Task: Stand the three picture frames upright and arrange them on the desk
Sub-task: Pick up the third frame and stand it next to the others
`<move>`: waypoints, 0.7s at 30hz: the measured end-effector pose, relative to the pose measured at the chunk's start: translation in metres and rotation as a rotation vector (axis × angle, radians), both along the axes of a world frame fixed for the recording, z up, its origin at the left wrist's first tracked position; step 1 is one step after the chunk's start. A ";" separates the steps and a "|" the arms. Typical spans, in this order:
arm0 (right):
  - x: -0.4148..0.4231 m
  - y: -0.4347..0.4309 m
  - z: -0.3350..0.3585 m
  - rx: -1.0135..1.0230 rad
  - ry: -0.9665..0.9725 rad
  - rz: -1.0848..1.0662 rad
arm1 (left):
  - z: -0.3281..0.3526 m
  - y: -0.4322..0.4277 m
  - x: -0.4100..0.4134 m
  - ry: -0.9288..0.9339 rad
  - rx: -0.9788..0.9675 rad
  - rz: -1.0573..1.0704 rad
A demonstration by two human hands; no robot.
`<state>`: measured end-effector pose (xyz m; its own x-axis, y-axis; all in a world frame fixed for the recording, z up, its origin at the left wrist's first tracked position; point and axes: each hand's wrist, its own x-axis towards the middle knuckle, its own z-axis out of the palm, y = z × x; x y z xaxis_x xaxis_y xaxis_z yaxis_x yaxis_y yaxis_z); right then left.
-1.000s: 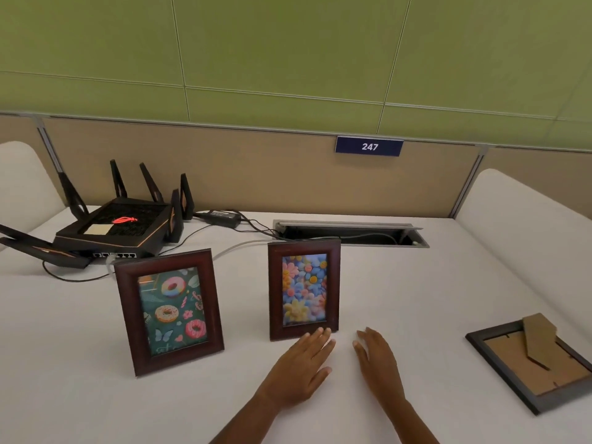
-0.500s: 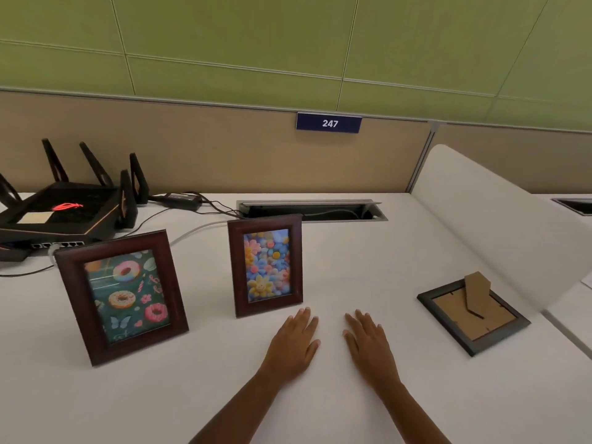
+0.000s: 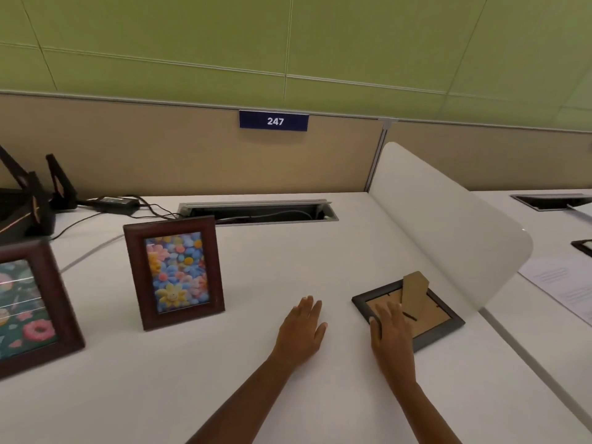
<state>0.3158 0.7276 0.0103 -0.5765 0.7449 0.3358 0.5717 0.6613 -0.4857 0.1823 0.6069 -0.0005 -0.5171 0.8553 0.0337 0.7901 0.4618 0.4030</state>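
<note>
Dark reddish wood frames the doughnut picture frame [image 3: 30, 307], which stands upright at the far left of the white desk [image 3: 272, 267], partly cut off by the edge of the view. Behind it sits a black router [image 3: 28, 203] with upright antennas, and a black power adapter [image 3: 117, 201] with trailing cables lies near the beige partition. Next comes the flower picture frame [image 3: 174, 272], also upright and leaning slightly back, well apart from both hands. Behind it an open cable tray [image 3: 258, 213] is sunk into the desk. Above that, a blue label [image 3: 274, 121] on the partition reads "247".

The left hand [image 3: 302, 331] lies flat on the bare desk, palm down, fingers extended and close together, holding nothing. The right hand [image 3: 392, 328] rests palm down on the near left corner of the third picture frame [image 3: 429, 318], fingers spread over its cardboard backing and gripping nothing. That frame lies face down, its cardboard easel stand [image 3: 415, 288] tilted up. Just beyond it rises a white curved divider [image 3: 448, 225]; past that, printed sheets [image 3: 560, 283] lie on the neighbouring desk, their text too small to read.
</note>
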 end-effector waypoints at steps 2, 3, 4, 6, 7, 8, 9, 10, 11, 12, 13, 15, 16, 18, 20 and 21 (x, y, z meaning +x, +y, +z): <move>0.009 0.013 -0.003 0.009 -0.028 -0.071 | 0.002 0.020 0.008 -0.038 -0.021 -0.013; 0.013 0.019 -0.004 0.017 -0.049 -0.103 | 0.003 0.029 0.012 -0.070 -0.023 -0.015; 0.016 0.026 -0.006 0.012 -0.058 -0.135 | 0.005 0.037 0.015 -0.100 -0.022 -0.017; 0.022 0.038 -0.009 -0.073 -0.025 -0.189 | 0.008 0.052 0.020 -0.148 -0.015 -0.001; 0.025 0.041 -0.010 -0.138 0.026 -0.207 | 0.010 0.059 0.022 -0.161 -0.015 0.009; 0.028 0.043 -0.013 -0.193 0.097 -0.221 | 0.013 0.066 0.023 -0.175 -0.020 0.018; 0.030 0.043 -0.015 -0.239 0.173 -0.232 | 0.015 0.072 0.025 -0.189 -0.023 0.028; 0.031 0.041 -0.016 -0.276 0.236 -0.238 | 0.018 0.079 0.025 -0.211 -0.022 0.039; 0.032 0.040 -0.017 -0.307 0.277 -0.239 | 0.020 0.085 0.026 -0.238 -0.015 0.053; 0.032 0.040 -0.018 -0.333 0.301 -0.237 | 0.023 0.092 0.026 -0.269 -0.008 0.069; 0.031 0.041 -0.019 -0.355 0.318 -0.234 | 0.025 0.097 0.027 -0.299 0.000 0.084; 0.029 0.045 -0.019 -0.401 0.336 -0.234 | 0.029 0.106 0.028 -0.348 0.004 0.102; 0.027 0.046 -0.019 -0.417 0.341 -0.236 | 0.030 0.110 0.029 -0.364 -0.002 0.104; 0.025 0.047 -0.021 -0.420 0.341 -0.239 | 0.033 0.117 0.031 -0.378 -0.012 0.106; 0.022 0.048 -0.022 -0.401 0.326 -0.236 | 0.035 0.121 0.034 -0.389 -0.006 0.138; 0.021 0.050 -0.023 -0.395 0.321 -0.232 | 0.036 0.123 0.035 -0.398 0.006 0.166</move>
